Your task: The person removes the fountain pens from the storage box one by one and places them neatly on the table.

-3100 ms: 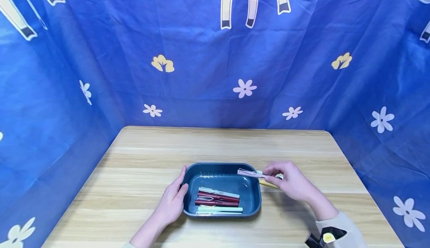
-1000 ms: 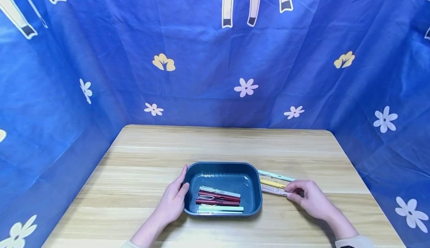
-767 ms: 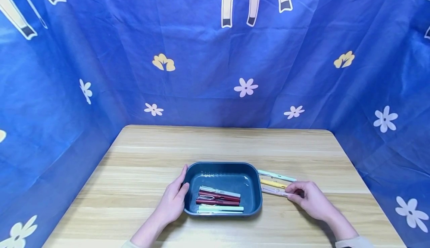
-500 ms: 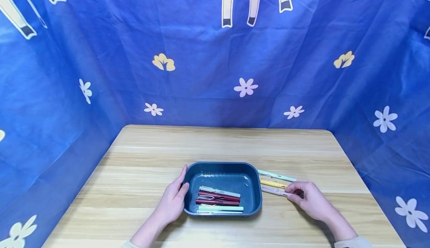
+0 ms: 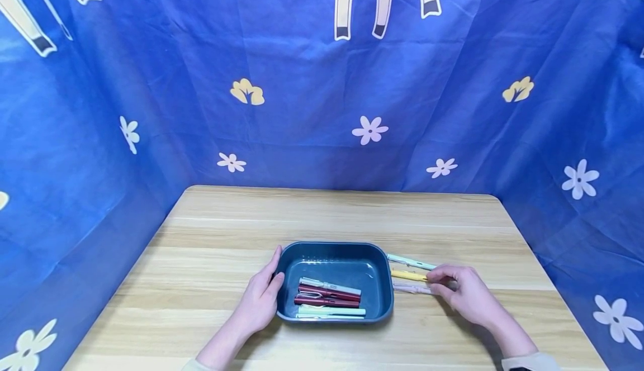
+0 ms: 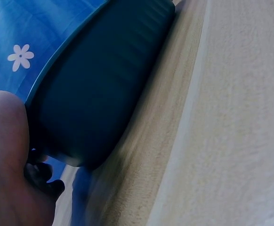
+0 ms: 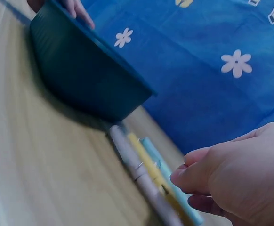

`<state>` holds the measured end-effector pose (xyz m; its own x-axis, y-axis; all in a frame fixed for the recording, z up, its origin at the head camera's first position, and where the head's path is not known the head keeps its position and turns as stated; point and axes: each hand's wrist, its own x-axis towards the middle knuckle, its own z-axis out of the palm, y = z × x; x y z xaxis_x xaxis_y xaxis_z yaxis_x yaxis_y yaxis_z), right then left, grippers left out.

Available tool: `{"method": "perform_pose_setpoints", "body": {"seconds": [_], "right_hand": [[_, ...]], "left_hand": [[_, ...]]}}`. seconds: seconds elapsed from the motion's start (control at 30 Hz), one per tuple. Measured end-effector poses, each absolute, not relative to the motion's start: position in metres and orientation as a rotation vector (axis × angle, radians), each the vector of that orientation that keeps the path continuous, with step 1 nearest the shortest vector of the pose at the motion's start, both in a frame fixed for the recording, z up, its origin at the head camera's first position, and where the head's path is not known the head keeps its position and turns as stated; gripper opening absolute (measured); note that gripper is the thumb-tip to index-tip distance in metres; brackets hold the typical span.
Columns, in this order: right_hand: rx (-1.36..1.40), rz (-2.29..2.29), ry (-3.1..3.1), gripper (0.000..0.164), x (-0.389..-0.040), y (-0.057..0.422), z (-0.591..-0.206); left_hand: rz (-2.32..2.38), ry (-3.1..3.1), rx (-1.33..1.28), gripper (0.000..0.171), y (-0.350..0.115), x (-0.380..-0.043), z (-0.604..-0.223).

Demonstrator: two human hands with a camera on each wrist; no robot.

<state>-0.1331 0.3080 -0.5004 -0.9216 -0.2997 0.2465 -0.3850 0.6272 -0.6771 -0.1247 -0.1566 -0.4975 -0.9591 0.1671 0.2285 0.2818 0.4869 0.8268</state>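
My left hand (image 5: 257,298) grips the left end of a dark teal tray (image 5: 384,304), and its fingertips show over the rim in the right wrist view. Inside the tray lie a silver-grey pen (image 5: 329,286), dark red pens (image 5: 327,302) and mint pens (image 5: 332,311), side by side. To the tray's right, three capped pens lie on the table: mint (image 5: 410,261), yellow (image 5: 408,275) and lilac (image 5: 411,288). My right hand (image 5: 465,293) is over their right ends, fingertips at the end of the yellow pen, thumb beside the lilac one. It has hold of none of them.
The light wooden table (image 5: 226,220) runs behind and around the tray. A blue cloth (image 5: 302,108) with white flowers and animal figures hangs along the back and both sides.
The lilac pen, earlier held over the tray's right rim, now lies on the table in front of the yellow pen. My right hand has shifted from it to the yellow pen's end.
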Motion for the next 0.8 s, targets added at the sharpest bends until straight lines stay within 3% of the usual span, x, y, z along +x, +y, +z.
{"method": "perform_pose_setpoints", "body": {"seconds": [0.8], "right_hand": [[0.661, 1.386, -2.577, 0.021, -0.149, 0.25, -0.454]], "left_hand": [[-1.478, -2.624, -0.384, 0.057, -0.157, -0.125, -0.499]]}}
